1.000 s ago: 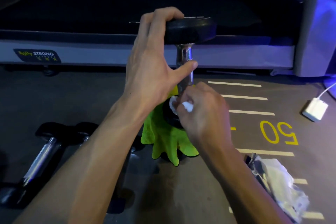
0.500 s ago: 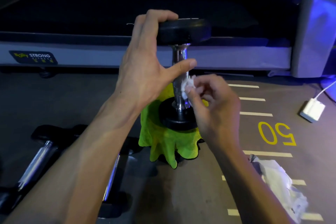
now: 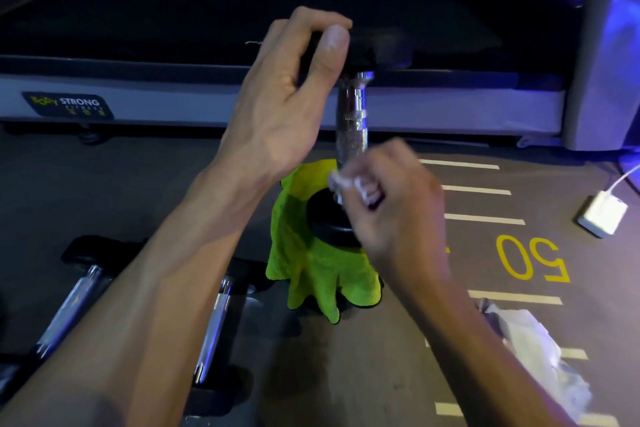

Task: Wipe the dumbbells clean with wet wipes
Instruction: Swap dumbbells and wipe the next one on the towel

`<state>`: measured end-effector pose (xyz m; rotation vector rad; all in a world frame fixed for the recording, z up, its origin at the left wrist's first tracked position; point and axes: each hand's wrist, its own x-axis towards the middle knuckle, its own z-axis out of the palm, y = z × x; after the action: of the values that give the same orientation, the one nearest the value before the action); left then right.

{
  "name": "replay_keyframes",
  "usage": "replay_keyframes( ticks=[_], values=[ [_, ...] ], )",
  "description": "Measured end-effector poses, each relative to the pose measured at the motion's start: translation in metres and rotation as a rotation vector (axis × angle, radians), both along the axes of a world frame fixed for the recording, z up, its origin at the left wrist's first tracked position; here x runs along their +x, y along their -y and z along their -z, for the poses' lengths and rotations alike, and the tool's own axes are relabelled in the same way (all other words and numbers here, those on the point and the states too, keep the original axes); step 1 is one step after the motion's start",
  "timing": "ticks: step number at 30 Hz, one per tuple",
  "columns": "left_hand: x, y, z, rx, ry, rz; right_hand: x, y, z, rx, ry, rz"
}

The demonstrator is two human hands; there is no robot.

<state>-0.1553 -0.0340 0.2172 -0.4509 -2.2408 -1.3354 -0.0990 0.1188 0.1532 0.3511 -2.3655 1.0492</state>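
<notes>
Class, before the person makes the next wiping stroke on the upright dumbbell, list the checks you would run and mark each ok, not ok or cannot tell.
1. Dumbbell standing upright on the green cloth: ok.
2. Left hand gripping the top weight to steady it: ok.
3. Right hand pinching the wet wipe: ok.
4. Wipe touching the chrome handle's lower end: ok.
5. Wipe still damp: cannot tell.
6. Spare wipes pack on the floor near the right arm: ok.

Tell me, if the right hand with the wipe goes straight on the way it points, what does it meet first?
Probably the chrome handle of the upright dumbbell: the right hand points left, its wet wipe seemingly touching the handle's base already. Motion blur makes contact uncertain.
</notes>
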Motion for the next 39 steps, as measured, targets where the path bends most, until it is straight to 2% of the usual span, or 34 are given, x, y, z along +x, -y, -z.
replay_keyframes(
  ticks=[3,6,8,13,15,19,21,25,28,30,32,36,39],
  values=[
    [0.002,-0.003,-0.001,-0.008,0.006,0.005,0.0,-0.005,-0.004,0.081,0.036,-0.024],
    [0.003,-0.007,-0.005,-0.019,0.0,0.01,-0.024,0.005,-0.033,0.096,-0.174,0.069],
    [0.003,-0.009,-0.006,-0.026,-0.009,0.03,-0.028,0.012,-0.038,0.076,-0.224,0.119],
    [0.004,-0.015,-0.009,0.006,-0.02,0.039,0.009,-0.005,0.004,0.131,-0.052,0.018],
    [0.004,-0.016,-0.01,0.028,-0.03,0.034,0.001,-0.007,-0.005,0.143,-0.085,0.014],
    [0.004,-0.017,-0.013,-0.013,-0.018,0.07,-0.028,0.005,-0.036,0.127,-0.265,0.148],
    [0.004,-0.018,-0.014,0.003,-0.018,0.061,-0.019,0.007,-0.024,0.132,-0.248,0.128],
    [0.005,-0.022,-0.012,0.043,-0.031,0.054,0.009,-0.005,0.003,0.2,-0.091,-0.007],
    [0.004,-0.022,-0.012,0.041,-0.022,0.057,-0.012,-0.004,-0.021,0.222,-0.161,0.083],
    [0.003,-0.02,-0.013,0.025,-0.014,0.067,-0.026,0.003,-0.033,0.195,-0.238,0.153],
    [0.001,-0.019,-0.013,0.032,-0.015,0.07,-0.02,0.004,-0.023,0.155,-0.236,0.126],
    [-0.005,-0.016,-0.009,0.055,-0.029,0.063,-0.001,-0.014,0.006,-0.077,-0.04,-0.014],
    [-0.009,-0.017,-0.01,0.056,-0.013,0.051,-0.012,-0.015,0.001,-0.307,0.061,-0.06]
  ],
)
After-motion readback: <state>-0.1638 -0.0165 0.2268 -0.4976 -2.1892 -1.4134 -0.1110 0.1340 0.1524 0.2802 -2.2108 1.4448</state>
